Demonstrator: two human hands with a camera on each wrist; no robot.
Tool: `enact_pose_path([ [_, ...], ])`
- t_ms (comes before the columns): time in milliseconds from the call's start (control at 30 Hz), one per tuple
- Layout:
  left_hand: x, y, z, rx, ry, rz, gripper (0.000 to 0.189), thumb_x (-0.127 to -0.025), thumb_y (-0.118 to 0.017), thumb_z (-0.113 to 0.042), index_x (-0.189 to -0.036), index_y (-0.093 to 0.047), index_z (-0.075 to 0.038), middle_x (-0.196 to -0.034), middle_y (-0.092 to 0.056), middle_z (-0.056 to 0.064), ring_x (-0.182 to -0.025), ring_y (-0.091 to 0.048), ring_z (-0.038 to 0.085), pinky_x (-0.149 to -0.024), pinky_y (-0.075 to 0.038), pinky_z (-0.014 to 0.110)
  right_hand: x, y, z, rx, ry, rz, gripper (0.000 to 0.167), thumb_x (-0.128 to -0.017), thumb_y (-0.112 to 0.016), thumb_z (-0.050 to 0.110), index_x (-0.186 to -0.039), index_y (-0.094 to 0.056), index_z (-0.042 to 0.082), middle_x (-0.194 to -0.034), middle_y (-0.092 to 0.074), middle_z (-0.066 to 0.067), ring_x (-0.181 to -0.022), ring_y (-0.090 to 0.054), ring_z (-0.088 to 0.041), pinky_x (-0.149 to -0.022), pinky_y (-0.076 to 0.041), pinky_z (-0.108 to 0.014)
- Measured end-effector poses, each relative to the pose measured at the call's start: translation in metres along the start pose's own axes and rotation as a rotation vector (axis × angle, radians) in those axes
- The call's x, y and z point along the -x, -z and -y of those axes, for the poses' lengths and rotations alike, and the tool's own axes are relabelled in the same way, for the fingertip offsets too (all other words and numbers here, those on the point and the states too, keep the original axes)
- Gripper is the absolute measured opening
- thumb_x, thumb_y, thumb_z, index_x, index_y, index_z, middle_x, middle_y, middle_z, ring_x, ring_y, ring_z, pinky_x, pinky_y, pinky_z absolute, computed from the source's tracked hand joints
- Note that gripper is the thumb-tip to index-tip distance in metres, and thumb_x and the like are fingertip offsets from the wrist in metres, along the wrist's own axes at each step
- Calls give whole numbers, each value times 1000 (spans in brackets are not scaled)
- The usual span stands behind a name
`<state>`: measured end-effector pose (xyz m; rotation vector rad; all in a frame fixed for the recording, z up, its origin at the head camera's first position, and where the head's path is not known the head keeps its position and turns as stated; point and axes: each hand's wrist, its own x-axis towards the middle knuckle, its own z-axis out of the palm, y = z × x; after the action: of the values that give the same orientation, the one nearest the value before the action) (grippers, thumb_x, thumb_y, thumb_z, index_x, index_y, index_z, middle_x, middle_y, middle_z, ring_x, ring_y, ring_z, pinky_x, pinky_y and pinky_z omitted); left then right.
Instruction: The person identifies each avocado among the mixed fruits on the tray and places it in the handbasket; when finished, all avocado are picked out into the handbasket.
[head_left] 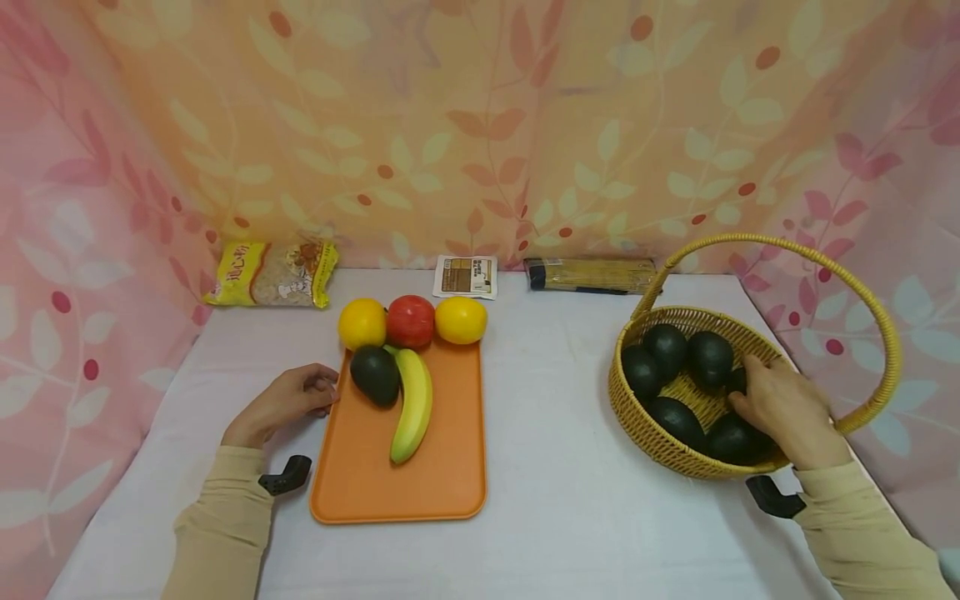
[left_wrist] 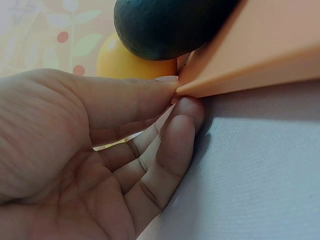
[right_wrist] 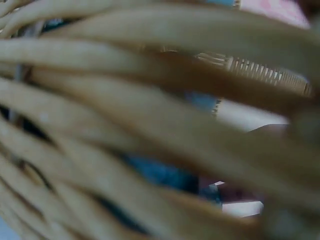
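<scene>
My left hand (head_left: 288, 402) pinches the left edge of an orange tray (head_left: 457, 450), the thumb above its rim and fingertips below, as the left wrist view shows. On the tray lie a dark avocado (head_left: 375, 377) and a banana (head_left: 412, 408). Along its far end sit a yellow fruit (head_left: 362, 324), a red fruit (head_left: 410, 322) and a lemon (head_left: 461, 320). My right hand (head_left: 783, 408) reaches into a wicker basket (head_left: 652, 437) and grips an avocado (head_left: 737, 381), mostly hidden under the fingers. Several more avocados (head_left: 675, 421) lie around it. Basket weave blocks most of the right wrist view.
The basket's tall handle (head_left: 780, 242) arches over the right forearm side. Along the back wall lie a yellow food bag (head_left: 273, 273), a small white packet (head_left: 465, 277) and a pack of dry noodles (head_left: 592, 275). Patterned cloth walls close in the white table (head_left: 555, 400).
</scene>
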<state>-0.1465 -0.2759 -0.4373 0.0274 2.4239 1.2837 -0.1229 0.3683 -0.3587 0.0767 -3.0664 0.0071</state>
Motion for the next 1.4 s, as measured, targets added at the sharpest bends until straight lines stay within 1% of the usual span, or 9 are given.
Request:
enact_pose_path([
  [67, 1, 0, -1, -1, 2, 3, 42, -93, -61, -9, -129, -49, 8, -97, -62, 12, -80, -59, 14, -71, -53, 23, 0, -2, -1, -13, 4, -25, 40, -77, -70, 15, -98, -47, -10, -80, -54, -34, -64, -54, -47, -53, -45, -59],
  [167, 2, 0, -3, 6, -3, 6, 41, -93, -61, -9, -128, -49, 9, -96, -62, 13, -79, -59, 15, -71, -53, 24, 3, -6, -1, -33, 11, -110, 36, -77, -69, 12, -93, -45, -10, -74, -51, -34, -54, -50, -46, -46, -41, -56],
  [267, 3, 0, -3, 16, -9, 9, 41, -93, -61, -9, -128, -49, 9, -95, -62, 12, -77, -59, 14, -70, -53, 23, 5, -9, -1, -41, 3, -165, 36, -77, -70, 9, -91, -42, -9, -71, -46, -34, -49, -47, -47, -40, -36, -54],
  [467, 3, 1, -2, 21, -23, 12, 42, -94, -60, -9, -129, -48, 10, -96, -62, 13, -76, -59, 14, -69, -53, 24, 5, -9, 1, -31, -39, -144, 37, -80, -71, 12, -100, -47, -7, -80, -48, -38, -55, -50, -52, -39, -35, -54],
  [700, 2, 1, -1, 17, -26, 11, 43, -94, -61, -10, -129, -48, 10, -95, -63, 13, -76, -59, 13, -68, -53, 24, 5, -9, 0, -43, -80, -69, 33, -82, -69, 14, -101, -50, -5, -86, -50, -35, -60, -52, -52, -42, -38, -59],
  [833, 3, 1, -2, 22, -26, 11, 42, -93, -61, -8, -129, -48, 10, -95, -63, 13, -76, -60, 13, -68, -53, 24, 4, -8, 0, -39, -83, -45, 35, -83, -68, 16, -103, -50, -6, -87, -51, -35, -60, -53, -51, -41, -39, -59],
  [1000, 3, 1, -3, 18, -20, 9, 41, -93, -61, -8, -128, -49, 10, -95, -63, 12, -76, -60, 13, -68, -53, 24, 3, -7, -1, -36, -93, -14, 38, -82, -68, 17, -106, -50, -6, -89, -51, -35, -64, -53, -52, -43, -40, -60],
  [1300, 2, 0, -2, -10, -5, 0, 41, -94, -59, -9, -128, -48, 9, -98, -61, 13, -80, -59, 15, -71, -52, 24, 4, -7, 0, -29, -88, -14, 40, -82, -69, 17, -107, -49, -7, -88, -52, -38, -64, -54, -53, -46, -43, -61],
  [1400, 1, 0, -2, -14, -4, -2, 40, -94, -59, -9, -128, -48, 9, -99, -60, 14, -81, -59, 16, -72, -53, 25, 4, -8, 2, -20, -59, -72, 42, -81, -70, 17, -108, -49, -8, -88, -52, -38, -65, -54, -54, -46, -43, -61],
])
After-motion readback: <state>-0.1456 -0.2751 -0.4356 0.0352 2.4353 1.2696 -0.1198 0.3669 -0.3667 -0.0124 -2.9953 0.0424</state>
